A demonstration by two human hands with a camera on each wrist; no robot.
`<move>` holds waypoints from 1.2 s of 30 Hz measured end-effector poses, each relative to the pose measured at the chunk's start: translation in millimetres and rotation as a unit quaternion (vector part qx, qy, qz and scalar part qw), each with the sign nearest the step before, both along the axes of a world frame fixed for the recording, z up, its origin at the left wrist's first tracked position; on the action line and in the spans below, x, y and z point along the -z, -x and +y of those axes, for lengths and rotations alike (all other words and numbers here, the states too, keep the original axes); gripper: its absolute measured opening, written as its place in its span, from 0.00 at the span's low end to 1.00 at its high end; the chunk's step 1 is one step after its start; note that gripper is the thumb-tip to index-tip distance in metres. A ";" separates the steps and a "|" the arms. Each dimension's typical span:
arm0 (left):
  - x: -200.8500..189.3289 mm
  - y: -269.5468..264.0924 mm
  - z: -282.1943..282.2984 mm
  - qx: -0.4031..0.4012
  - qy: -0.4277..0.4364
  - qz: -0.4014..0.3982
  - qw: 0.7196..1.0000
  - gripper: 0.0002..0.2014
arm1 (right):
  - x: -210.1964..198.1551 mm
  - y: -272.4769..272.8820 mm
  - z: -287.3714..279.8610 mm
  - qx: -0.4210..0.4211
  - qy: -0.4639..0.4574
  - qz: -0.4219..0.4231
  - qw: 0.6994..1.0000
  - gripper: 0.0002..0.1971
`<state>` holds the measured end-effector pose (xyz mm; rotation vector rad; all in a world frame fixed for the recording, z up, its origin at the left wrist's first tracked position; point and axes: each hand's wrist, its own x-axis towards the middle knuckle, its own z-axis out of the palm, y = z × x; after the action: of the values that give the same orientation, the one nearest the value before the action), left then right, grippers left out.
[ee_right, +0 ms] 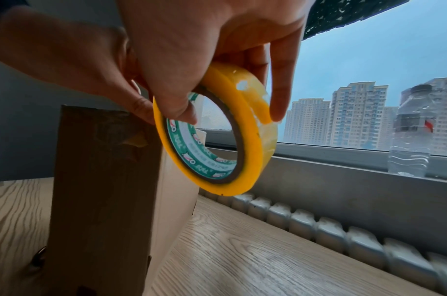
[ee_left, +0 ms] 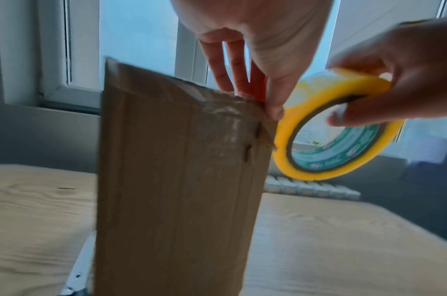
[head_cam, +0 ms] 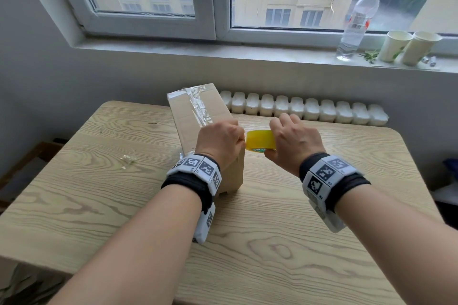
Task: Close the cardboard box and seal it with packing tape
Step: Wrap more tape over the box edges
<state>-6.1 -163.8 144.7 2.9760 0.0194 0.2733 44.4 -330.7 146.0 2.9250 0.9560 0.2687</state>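
The cardboard box [head_cam: 198,119] stands on the wooden table [head_cam: 99,205], closed, with clear tape already along its top. The left hand [head_cam: 219,142] pinches the near top corner of the box. The right hand [head_cam: 295,141] holds the yellow tape roll [head_cam: 260,140] just beside that corner, thumb through the hole. The box looks light and may slide, so hold it firmly. The tape is thin and sticky; keep it pulled flat.
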 end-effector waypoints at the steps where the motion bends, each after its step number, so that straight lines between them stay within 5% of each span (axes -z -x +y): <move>1: -0.4 -1.7 0.0 0.006 -0.002 -0.003 1.000 0.12 | 0.2 0.1 0.9 0.006 -0.006 0.009 1.000 0.21; 10: 2.2 -6.6 9.8 0.051 0.033 -0.003 0.998 0.11 | 7.2 6.4 7.4 0.084 -0.052 0.059 0.993 0.20; 18: -0.6 -6.1 15.5 0.055 0.108 0.014 0.993 0.10 | 7.7 13.2 17.8 0.075 -0.103 0.108 0.986 0.33; 28: 6.2 6.3 29.9 0.031 0.184 0.009 0.982 0.13 | 4.3 21.1 23.3 0.055 -0.081 0.120 0.988 0.34; 32: 5.4 13.7 36.4 0.011 0.222 -0.017 0.975 0.08 | 2.7 28.7 28.0 0.015 -0.110 0.107 0.988 0.29; 36: 1.7 18.0 54.8 -0.028 0.225 0.016 0.974 0.07 | 2.2 43.0 36.2 -0.035 -0.154 0.064 0.985 0.11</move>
<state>-24.1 -109.0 143.0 2.5311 0.1498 0.1967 1.4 -294.5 143.8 3.2275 1.1300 0.2540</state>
